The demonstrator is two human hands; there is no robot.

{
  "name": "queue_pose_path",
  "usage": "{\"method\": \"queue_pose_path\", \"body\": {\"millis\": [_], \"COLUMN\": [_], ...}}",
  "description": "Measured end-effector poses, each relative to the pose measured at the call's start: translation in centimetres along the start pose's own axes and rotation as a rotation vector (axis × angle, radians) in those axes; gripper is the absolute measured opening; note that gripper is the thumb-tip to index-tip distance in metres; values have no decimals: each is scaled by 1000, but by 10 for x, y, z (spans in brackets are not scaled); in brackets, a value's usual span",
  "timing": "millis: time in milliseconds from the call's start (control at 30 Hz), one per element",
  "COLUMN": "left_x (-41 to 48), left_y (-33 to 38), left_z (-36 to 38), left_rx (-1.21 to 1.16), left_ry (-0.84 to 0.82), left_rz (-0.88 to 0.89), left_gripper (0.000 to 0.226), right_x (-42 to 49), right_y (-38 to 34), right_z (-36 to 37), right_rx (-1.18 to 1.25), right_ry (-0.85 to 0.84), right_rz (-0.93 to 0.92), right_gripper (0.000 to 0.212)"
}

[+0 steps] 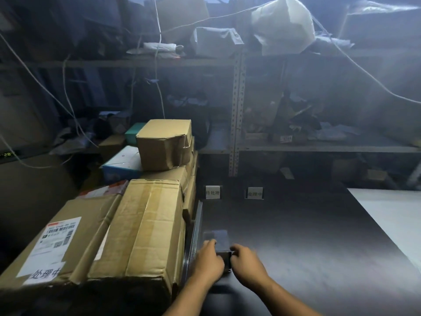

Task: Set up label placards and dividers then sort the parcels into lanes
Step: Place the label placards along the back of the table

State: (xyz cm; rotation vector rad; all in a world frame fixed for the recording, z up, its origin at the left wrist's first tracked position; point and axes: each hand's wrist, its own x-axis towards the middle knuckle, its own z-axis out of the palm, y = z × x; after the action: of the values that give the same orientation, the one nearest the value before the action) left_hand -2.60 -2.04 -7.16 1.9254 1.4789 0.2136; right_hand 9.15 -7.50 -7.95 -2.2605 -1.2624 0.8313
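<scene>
**A:** Where is the placard being worked on?

**B:** The small clear plastic placard holder (pixel 216 237) sits near the near edge of the dark tabletop (pixel 296 247), just right of the parcels. The left hand (pixel 208 258) curls its fingers over the holder's left side, and the right hand (pixel 247 261) pinches its right edge. Both grip it, probably to steady it or fit a label. I cannot tell whether a label is inside.

**A:** And the other placards?

**B:** At the table's far side stand a white labelled placard (pixel 213 192) and, apart to its right, a second white placard (pixel 255 193). They seem to head two lanes, so I judge this one belongs further right.

**A:** Dividers?

**B:** A bundle of thin clear sheets (pixel 196 231) stands on edge against the parcels, just beside the left hand. It looks parked within reach until the lanes are marked.

**A:** Parcels?

**B:** The brown cardboard boxes (pixel 145 229) are stacked at left, unsorted. One carries a white shipping label (pixel 60 238). Grey metal shelving (pixel 237 110) stands far behind.
</scene>
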Motion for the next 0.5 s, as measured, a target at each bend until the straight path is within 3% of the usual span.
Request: {"method": "queue_pose_path", "body": {"millis": [200, 500], "left_x": [-17, -18], "left_y": [-5, 14], "left_z": [12, -1], "left_rx": [-202, -379], "left_ry": [71, 154], "left_rz": [-148, -219], "left_gripper": [70, 65], "right_x": [-9, -6], "right_y": [9, 1], "right_z": [12, 8], "right_rx": [372, 587], "right_ry": [-38, -69], "right_rz": [67, 98], "right_gripper": [41, 51]}}
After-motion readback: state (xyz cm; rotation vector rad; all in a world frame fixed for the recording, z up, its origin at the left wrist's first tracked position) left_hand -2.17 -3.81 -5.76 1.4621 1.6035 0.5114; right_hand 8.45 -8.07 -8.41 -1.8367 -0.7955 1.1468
